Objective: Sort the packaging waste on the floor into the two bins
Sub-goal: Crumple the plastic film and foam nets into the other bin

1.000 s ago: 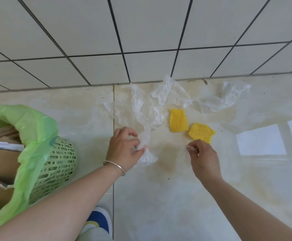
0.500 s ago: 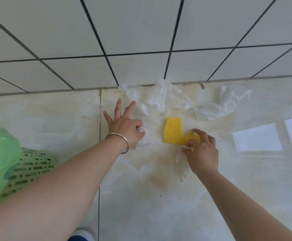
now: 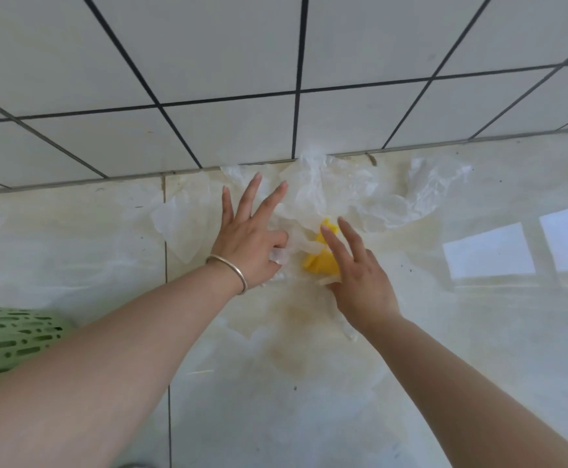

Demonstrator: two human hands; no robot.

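**Both hands down among the wrappings by the wall**

Now the left hand lies low over the floor with three fingers fanned wide toward the wall, while its thumb and forefinger curl in and nip a scrap of clear plastic film just beside the yellow foam. A metal bangle circles that wrist. The right hand is spread too, fingers long and apart, its fingertips resting on the yellow foam net; whether it grips the net or only presses on it cannot be told.

The foam is bunched between the two hands, partly under a fold of film, so its long axis cannot be read. The film itself sprawls crumpled along the foot of the wall, its length running left to right, one flat sheet reaching out past the left hand. A green perforated bin shows at the left edge, well apart from the pile.
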